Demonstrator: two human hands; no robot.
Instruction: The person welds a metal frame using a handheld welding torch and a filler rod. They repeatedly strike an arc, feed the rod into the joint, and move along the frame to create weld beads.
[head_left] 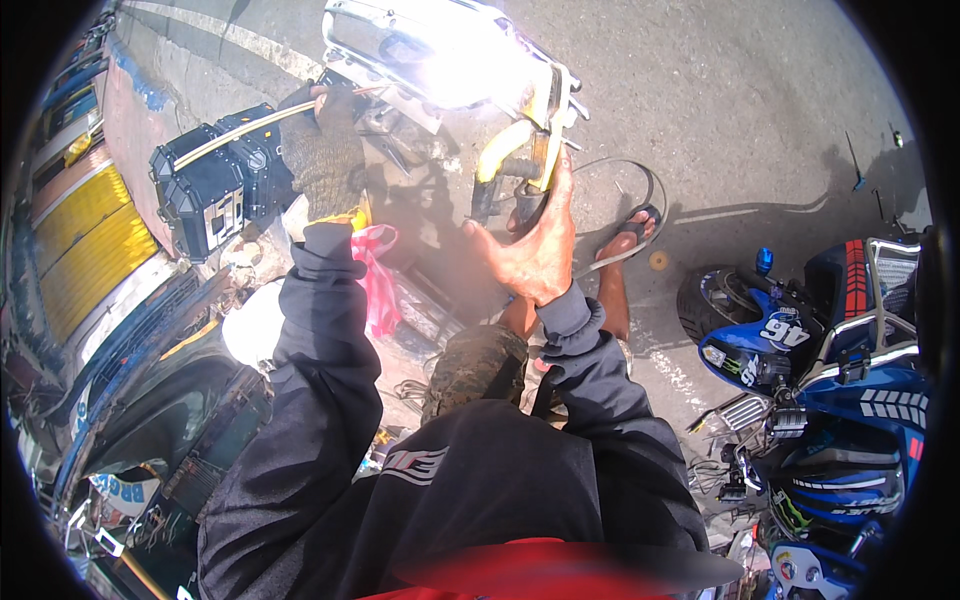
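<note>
My left hand (325,150), in a dark knit glove with bare fingertips showing, is closed on a long thin tan rod (240,131). The rod slants up toward a metal frame (385,22), where a white glare hides the surface. My bare right hand (535,240) is at the frame's near end, thumb stretched away, fingers behind a dark cylindrical grip (530,205). Beside that grip are a bent yellow tube (503,147) with a black end and a yellowish strap (552,150). Below my left wrist hangs a pink plastic bag (378,280).
Black hard cases (205,190) stand left of my gloved hand. A blue motorcycle (770,335) is parked at right. A loose grey strap (655,190) loops near a sandalled foot (630,235). Yellow ribbed panels (95,250) lie far left.
</note>
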